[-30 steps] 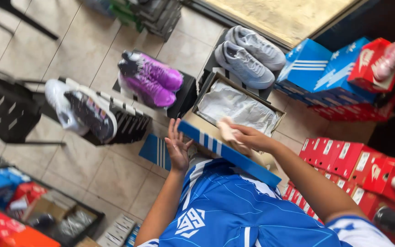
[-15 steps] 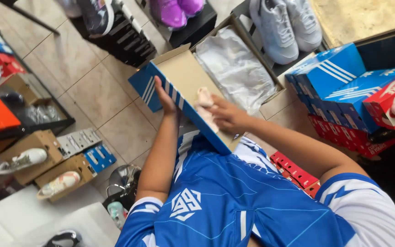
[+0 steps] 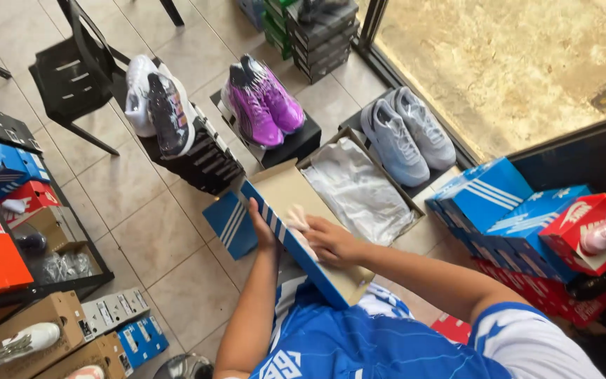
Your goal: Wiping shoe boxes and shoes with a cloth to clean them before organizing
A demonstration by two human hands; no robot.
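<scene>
A blue shoe-box lid with white stripes [image 3: 296, 242] lies tilted across my lap, its brown inside facing up. My left hand [image 3: 259, 226] grips its outer blue wall, fingers curled over the rim. Inside the lid, my right hand [image 3: 325, 238] rests on a small pale object [image 3: 297, 219]; I cannot tell what it is. Just beyond the lid stands the open box [image 3: 359, 189], lined with white tissue paper.
Grey shoes [image 3: 408, 133], purple shoes [image 3: 264, 102] and a white and a dark shoe [image 3: 156, 105] sit on boxes on the tiled floor. Blue and red boxes [image 3: 520, 210] are stacked at right, a black chair [image 3: 71, 77] at far left, more boxes [image 3: 8, 231] on the left.
The camera has swung, shifting the whole scene in the picture. Both hands have stayed on the lid, the right one inside it.
</scene>
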